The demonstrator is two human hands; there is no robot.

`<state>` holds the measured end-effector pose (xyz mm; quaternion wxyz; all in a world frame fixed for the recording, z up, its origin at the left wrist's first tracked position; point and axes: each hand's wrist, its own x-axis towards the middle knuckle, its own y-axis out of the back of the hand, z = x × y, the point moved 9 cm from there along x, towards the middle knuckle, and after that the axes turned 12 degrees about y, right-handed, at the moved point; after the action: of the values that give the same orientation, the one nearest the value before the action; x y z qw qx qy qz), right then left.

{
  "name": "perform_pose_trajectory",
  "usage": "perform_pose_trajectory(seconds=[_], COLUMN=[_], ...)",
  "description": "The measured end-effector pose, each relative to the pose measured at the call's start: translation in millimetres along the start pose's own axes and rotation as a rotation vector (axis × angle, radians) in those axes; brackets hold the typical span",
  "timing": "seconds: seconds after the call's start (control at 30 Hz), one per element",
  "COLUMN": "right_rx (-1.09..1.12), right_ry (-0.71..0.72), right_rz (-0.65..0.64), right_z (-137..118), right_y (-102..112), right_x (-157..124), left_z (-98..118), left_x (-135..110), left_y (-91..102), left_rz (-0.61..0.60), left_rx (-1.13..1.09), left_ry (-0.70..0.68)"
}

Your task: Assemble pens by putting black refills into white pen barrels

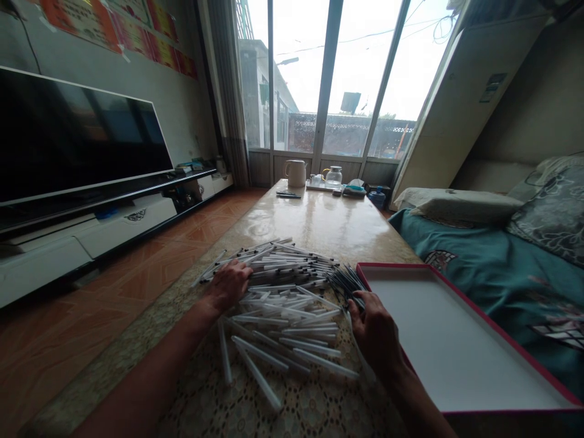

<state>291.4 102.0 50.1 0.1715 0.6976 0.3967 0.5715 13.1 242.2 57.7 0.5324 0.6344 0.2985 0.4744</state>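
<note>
Translucent white pen barrels (264,353) lie in a loose pile in front of me. Behind them is a heap of white tubes with black ends (278,260). My left hand (229,283) rests at the left side of this heap, its fingers curled down among the tubes; what they hold, if anything, is hidden. On the right, a bunch of thin dark sticks that look like pen refills (344,280) leans by the corner of a shallow box. My right hand (375,325) is closed at the near end of that bunch, thumb and fingers together on the dark refills.
The shallow white box with a red rim (474,347) stands at my right. On the patterned table (310,225), a kettle (296,173), a glass jug (334,176) and dark pens (288,194) sit at the far end. A green-covered sofa (483,267) flanks the table.
</note>
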Motion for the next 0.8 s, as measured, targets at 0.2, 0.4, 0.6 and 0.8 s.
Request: perform_pose_trajectory(seconds=[0.2, 0.4, 0.6, 0.8], right_rx=[0.041, 0.145, 0.151, 0.165], right_ry=[0.009, 0.192, 0.462, 0.380], right_rz=[-0.002, -0.010, -0.269, -0.370], right_z=[-3.6, -34.4, -83.9, -73.1], right_y=[-1.0, 4.5, -4.4, -13.6], right_x=[-0.4, 5.6, 1.8, -0.6], left_z=[2.7, 63.4, 133.7, 111.2], left_x=[1.6, -31.3, -71.4, -67.0], left_y=[15.3, 47.1, 50.9, 34.9], left_rz=[0.088, 0.136, 0.150, 0.132], left_rx=[-0.031, -0.071, -0.253, -0.599], left_ry=[0.015, -0.129, -0.313, -0.225])
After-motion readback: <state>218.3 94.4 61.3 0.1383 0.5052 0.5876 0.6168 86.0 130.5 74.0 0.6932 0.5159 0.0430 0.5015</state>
